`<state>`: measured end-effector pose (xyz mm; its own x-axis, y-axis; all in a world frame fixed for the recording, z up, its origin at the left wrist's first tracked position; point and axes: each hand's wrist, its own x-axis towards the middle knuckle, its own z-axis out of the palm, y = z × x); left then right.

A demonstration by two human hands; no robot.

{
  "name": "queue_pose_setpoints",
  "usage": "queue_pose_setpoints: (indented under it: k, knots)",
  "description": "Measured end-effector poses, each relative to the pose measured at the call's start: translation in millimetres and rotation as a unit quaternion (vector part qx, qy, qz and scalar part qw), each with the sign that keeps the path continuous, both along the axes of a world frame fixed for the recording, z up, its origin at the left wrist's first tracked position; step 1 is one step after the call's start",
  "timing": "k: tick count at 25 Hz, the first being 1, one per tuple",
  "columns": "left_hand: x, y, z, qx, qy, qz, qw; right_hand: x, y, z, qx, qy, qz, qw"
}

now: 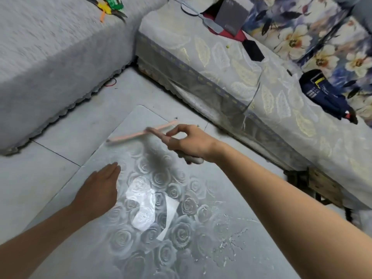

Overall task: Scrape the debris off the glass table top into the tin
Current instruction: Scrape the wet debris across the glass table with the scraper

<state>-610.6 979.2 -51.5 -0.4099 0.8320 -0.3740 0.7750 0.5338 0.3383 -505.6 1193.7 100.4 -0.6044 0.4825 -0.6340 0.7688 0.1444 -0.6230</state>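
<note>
Fingers (111, 169) of the left hand (96, 190) lie straight and flat on the glass table top (141, 258) at its left edge, holding nothing. Debris (227, 244), white flecks and smears, sits on the near right part of the table top, touched by neither hand. Further in, the right hand (189, 143) hovers over the far half of the table top, fingers curled round the handle of a scraper (194, 159); its blade end is blurred. A pink stick (138, 133) lies across the far end. No tin is in view. Judgement: the scraper should be brought to the near right patch, blade at a low angle, strokes drawn toward one edge, left hand bracing the glass. On the sofa (221, 63) beyond the right edge lies a blue glue gun (322, 93); its markings cannot be read, and no other writing is legible.
</note>
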Motion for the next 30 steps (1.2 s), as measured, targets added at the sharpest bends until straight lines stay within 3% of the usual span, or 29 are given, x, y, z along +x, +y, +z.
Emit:
queue_pose_setpoints:
  k: [4,5,7,11,13,16,20,25,28,30]
  knots:
    - [-37,-26,-9,0.039,0.065,0.021,0.997,-3,-4,-21,-0.008,-0.003,-0.018,1.0]
    - [-44,-31,-10,0.005,0.053,0.033,0.998,15,-4,-19,-0.017,-0.009,-0.029,0.999]
    - [-50,-39,-13,-0.073,-0.021,0.085,0.993,57,-5,-6,-0.039,-0.049,-0.032,0.997]
    - [-50,-43,-11,-0.066,-0.146,0.182,0.97,91,-14,37,0.018,-0.199,0.056,0.978]
    - [-53,-41,-11,-0.056,-0.182,0.251,0.949,66,-26,46,0.075,-0.173,0.138,0.972]
    - [-62,-45,-15,-0.023,-0.247,0.352,0.903,-4,-58,34,0.086,-0.067,0.217,0.97]
    - [-70,-51,-24,0.044,-0.242,0.44,0.864,-55,-94,0,0.072,-0.041,0.282,0.956]
    - [-72,-79,-26,0.05,-0.252,0.401,0.879,2,-83,4,0.031,-0.107,0.227,0.968]
    - [-67,-82,-13,0.043,-0.258,0.383,0.886,29,-69,38,0.076,-0.192,0.305,0.93]
    - [-62,-80,-7,0.019,-0.254,0.36,0.898,24,-71,43,0.12,-0.161,0.365,0.909]
